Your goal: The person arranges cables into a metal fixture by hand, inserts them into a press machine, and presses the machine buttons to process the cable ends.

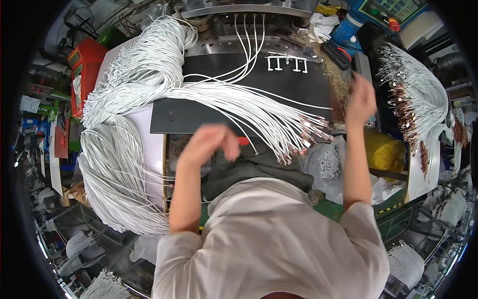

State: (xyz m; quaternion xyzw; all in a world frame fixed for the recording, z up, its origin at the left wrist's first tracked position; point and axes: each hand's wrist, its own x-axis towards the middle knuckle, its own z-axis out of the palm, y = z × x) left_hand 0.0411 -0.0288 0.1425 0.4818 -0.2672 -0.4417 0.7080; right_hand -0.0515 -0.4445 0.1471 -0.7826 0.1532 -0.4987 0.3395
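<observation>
So, white cables (249, 105) first: a loose fan of them across the black board (298, 83), thin, smooth, gently bent, running from far left toward near right. Their near-right ends spread out, tipped with small brownish and silvery bits, and some poke past the board's near edge. One strays off alone toward the right.

At the left they run into a thick white bundle (144, 65), heaped at the far left; another long hank (114, 174) droops at the near left. Four cables (255, 37) curve up into the metal machine (249, 9) at the far side.

Left hand (211, 140) is at the board's near edge, fingers curled, blurred; a red thing (243, 140) shows right by the fingertips, can't tell if it's gripped. Right hand (362, 101) is up off the board's right side, fingers bent, also blurred; can't tell whether anything's in it. Nearest it: a black-and-red tool (338, 56), just farther off. White branched plastic piece (288, 61) lies at the board's far right.
</observation>
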